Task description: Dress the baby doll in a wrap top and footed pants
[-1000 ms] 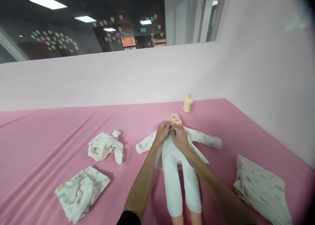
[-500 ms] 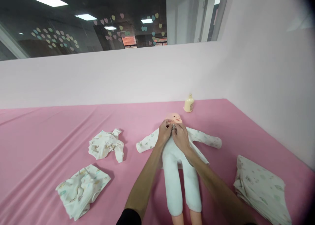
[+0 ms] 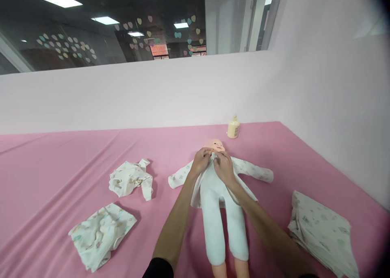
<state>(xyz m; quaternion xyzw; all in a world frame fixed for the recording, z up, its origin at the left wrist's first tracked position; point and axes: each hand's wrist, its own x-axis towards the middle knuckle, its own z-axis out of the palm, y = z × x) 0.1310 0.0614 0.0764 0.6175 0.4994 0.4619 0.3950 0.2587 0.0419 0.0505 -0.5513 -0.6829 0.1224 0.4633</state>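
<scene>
A baby doll (image 3: 222,213) lies on its back on the pink surface (image 3: 61,176), head toward the far wall, with white legs and a patterned white top (image 3: 252,171) spread open under it. My left hand (image 3: 201,163) and my right hand (image 3: 224,168) meet at the doll's neck, just below its chin. Each pinches an edge of the top at the collar. The doll's chest is hidden behind both hands.
A crumpled white garment (image 3: 131,181) lies left of the doll, and another folded one (image 3: 100,234) sits nearer me on the left. A stack of folded cloths (image 3: 323,231) rests at the right. A cream bottle (image 3: 233,128) stands by the back wall.
Both hands stay at the doll's collar with only small finger shifts. The left flap of the top has spread a little more open beside the doll's hip.
</scene>
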